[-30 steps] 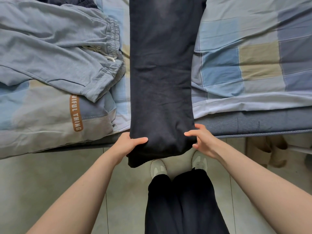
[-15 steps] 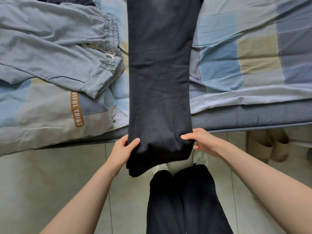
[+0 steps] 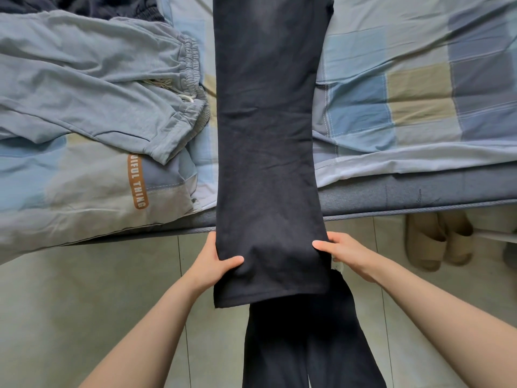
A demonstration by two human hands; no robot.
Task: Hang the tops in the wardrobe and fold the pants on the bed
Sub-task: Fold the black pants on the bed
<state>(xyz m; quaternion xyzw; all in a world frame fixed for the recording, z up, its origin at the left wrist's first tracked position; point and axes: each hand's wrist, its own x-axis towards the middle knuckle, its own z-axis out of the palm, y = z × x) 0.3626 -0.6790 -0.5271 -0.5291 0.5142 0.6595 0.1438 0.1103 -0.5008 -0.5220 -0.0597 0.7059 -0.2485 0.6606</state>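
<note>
The long black cotton pants (image 3: 268,152), legs laid together, lie across the patchwork-sheeted bed (image 3: 419,107), their hem end hanging off the mattress edge toward the person. The left hand (image 3: 215,264) pinches the left edge, thumb on top; the right hand (image 3: 344,254) pinches the right edge likewise. Remaining fingers (image 3: 333,239) sit behind the cloth, unseen. The long axis runs straight away from the fingers, both hands equally near. Judgement: the hem must travel forward, away from the fingers, to fold lengthwise. Pale blue-grey drawstring pants (image 3: 92,88) lie beyond the left fingers.
</note>
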